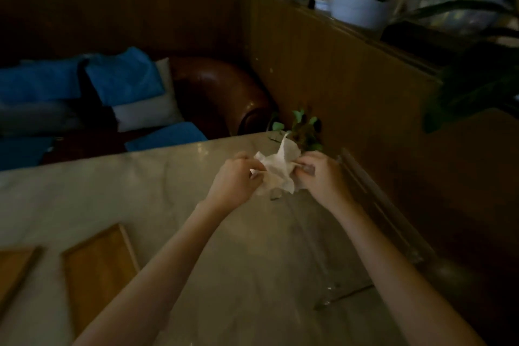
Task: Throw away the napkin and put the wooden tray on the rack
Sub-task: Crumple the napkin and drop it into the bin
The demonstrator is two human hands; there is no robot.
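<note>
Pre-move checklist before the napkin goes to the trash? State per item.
1. Napkin held off the table by both hands: ok.
2. Left hand grip on napkin: ok.
3. Right hand grip on napkin: ok.
4. Napkin fully crumpled: not ok, corner sticks up.
5. Trash bin in view: not ok, none seen.
6. Wooden tray still on table, untouched: ok.

No legible text anywhere.

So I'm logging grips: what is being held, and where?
The white napkin, crumpled, pinched on opposite sides by the left hand and the right hand.
</note>
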